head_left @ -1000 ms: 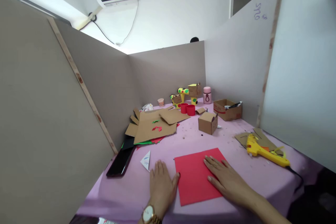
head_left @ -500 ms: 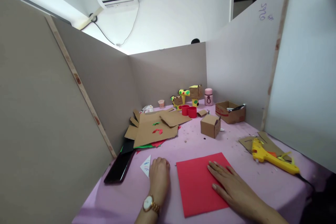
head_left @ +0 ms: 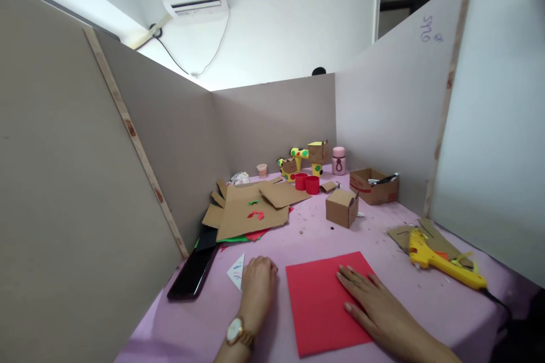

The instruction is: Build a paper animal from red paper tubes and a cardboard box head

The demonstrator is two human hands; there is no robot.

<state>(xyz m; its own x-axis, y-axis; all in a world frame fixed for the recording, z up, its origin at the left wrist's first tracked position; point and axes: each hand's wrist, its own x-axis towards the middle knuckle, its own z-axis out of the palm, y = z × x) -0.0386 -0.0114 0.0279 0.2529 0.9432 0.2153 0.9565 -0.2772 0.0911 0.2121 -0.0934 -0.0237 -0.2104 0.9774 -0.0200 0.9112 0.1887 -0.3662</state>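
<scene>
A red paper sheet [head_left: 317, 300] lies flat on the pink table [head_left: 383, 244] in front of me. My right hand [head_left: 374, 309] rests on its right half, palm down with the fingers stretched out. My left hand [head_left: 258, 292] sits on the table just left of the sheet, fingers curled under into a loose fist, a gold watch on the wrist. Touching its fingertips is a small white paper triangle [head_left: 237, 269]; I cannot tell whether the hand holds anything.
A black phone [head_left: 193, 272] lies at the left by the partition. Cardboard pieces [head_left: 251, 210] cover red and green paper scraps. A small cardboard box [head_left: 342, 207], red cups [head_left: 307, 183], an open tool box [head_left: 373, 185] and a yellow glue gun [head_left: 443, 255] stand farther off.
My left hand has drawn away from the red sheet's edge and curled from flat into a loose fist near the white triangle. The right hand stays flat on the sheet.
</scene>
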